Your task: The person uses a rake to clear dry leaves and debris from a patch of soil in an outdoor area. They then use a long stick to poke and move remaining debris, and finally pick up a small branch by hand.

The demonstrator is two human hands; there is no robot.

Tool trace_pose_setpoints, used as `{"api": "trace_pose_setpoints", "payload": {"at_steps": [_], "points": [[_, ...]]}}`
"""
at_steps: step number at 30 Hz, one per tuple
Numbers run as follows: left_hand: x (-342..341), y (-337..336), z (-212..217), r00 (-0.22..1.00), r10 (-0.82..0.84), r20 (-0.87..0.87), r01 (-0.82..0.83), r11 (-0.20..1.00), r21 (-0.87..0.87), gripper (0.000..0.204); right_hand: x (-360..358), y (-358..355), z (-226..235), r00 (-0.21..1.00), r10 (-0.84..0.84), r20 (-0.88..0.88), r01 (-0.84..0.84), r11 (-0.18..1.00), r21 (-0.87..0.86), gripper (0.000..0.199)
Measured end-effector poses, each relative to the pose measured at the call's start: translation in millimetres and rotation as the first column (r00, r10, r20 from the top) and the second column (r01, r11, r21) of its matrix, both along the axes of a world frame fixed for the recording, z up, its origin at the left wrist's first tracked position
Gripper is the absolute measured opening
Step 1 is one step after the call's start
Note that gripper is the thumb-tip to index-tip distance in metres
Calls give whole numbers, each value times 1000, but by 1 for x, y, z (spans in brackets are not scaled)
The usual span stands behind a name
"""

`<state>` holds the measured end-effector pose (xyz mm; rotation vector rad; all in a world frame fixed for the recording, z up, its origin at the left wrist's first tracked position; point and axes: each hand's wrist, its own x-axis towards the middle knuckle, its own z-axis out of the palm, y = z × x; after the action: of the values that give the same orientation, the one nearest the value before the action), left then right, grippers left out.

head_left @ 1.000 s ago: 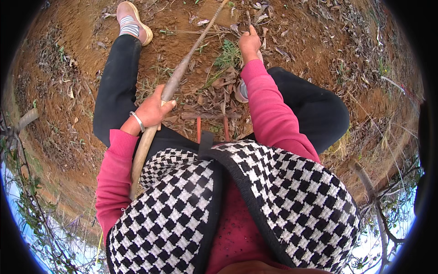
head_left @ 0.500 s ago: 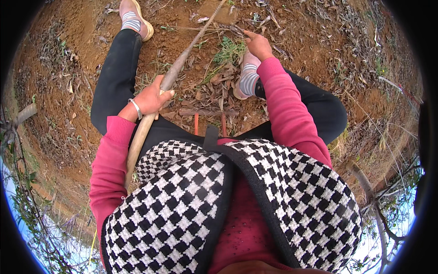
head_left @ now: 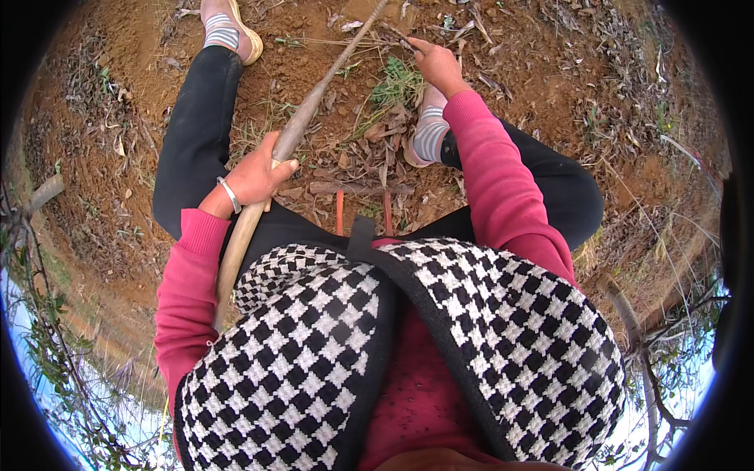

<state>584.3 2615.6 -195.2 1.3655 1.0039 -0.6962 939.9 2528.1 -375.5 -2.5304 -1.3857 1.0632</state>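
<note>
My left hand (head_left: 253,174), with a silver bracelet at the wrist, is closed around a long wooden pole (head_left: 302,118). The pole slants from beside my left forearm up past the top edge, so its far end is out of sight. Farther out, above my right shoe, my right hand (head_left: 440,66) is closed on the end of a short dark stick (head_left: 399,34). The stick points toward the pole, just above the soil. A tuft of green grass (head_left: 395,85) grows to the left of that hand.
Dry leaves (head_left: 385,129) and reddish soil (head_left: 290,71) surround my feet. Two orange-red bars (head_left: 339,212) and a brown crosspiece (head_left: 361,189) lie between my legs. Bare branches (head_left: 644,345) stand at the lower right, and leafy twigs (head_left: 47,314) at the left.
My right hand has shifted slightly up and left, and the dark stick has lifted from the leaf litter with it. My left hand stays on the pole.
</note>
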Motion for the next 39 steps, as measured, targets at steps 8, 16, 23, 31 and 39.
{"api": "trace_pose_setpoints", "payload": {"at_steps": [8, 16, 23, 31, 39], "points": [[9, 4, 11, 999, 28, -39, -29, 999, -38, 53, -16, 51, -24, 1000, 15, 19, -15, 999, 29, 38], [5, -2, 6, 994, 104, 17, -104, 994, -34, 61, 57, 30, 23, 966, 257, -9, -252, 940, -229, 41], [1, -4, 4, 995, 92, 24, -92, 996, -20, 58, 70, 17, 47, 927, 371, 57, -336, 888, -315, 43], [0, -5, 1, 997, 60, 58, -62, 997, 45, 58, 47, 12, 41, 971, 211, 115, -179, 955, -237, 47], [-1, -5, -2, 998, 41, 52, -44, 998, 54, 56, 47, 11, 9, 961, 267, 72, -263, 963, -62, 39]]}}
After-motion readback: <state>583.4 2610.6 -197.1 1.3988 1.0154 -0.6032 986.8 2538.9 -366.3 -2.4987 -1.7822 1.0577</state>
